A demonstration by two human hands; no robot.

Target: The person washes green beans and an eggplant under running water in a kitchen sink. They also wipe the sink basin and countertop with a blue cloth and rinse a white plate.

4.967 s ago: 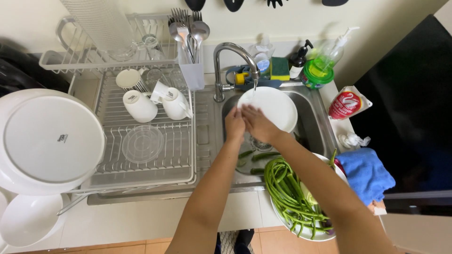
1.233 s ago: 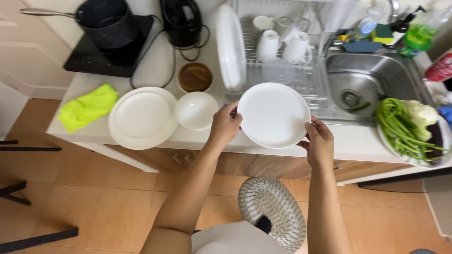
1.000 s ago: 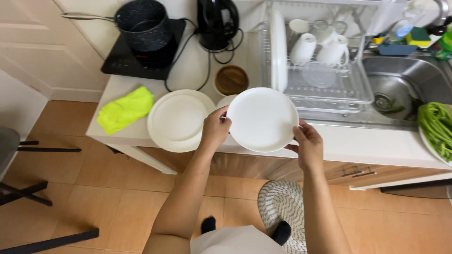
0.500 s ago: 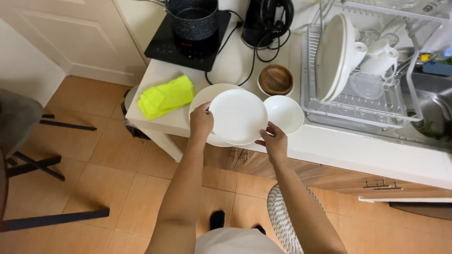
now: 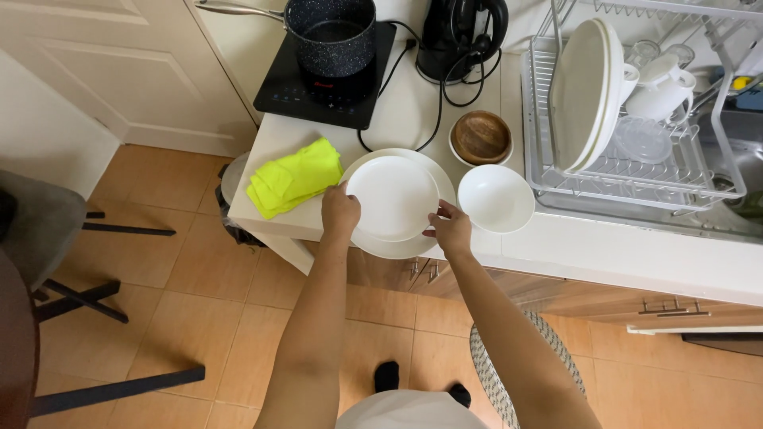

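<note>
A small white plate (image 5: 392, 197) lies on top of a larger white plate (image 5: 431, 170) on the white counter. My left hand (image 5: 340, 211) grips the small plate's left rim. My right hand (image 5: 451, 227) holds its right rim with the fingertips. A white bowl (image 5: 497, 198) stands just right of the plates, and a yellow-green cloth (image 5: 294, 176) lies to their left.
A wooden bowl (image 5: 481, 137) sits behind the plates. Further back are a black induction hob (image 5: 286, 86) with a dark pot (image 5: 331, 33), and a black kettle (image 5: 462, 32). A dish rack (image 5: 636, 171) at right holds upright plates (image 5: 582, 93) and cups. A chair (image 5: 48, 238) stands at left on the tiled floor.
I carried the small white plate from the sink leftward along the counter and lowered it onto the larger plate. Both hands stay on its rim.
</note>
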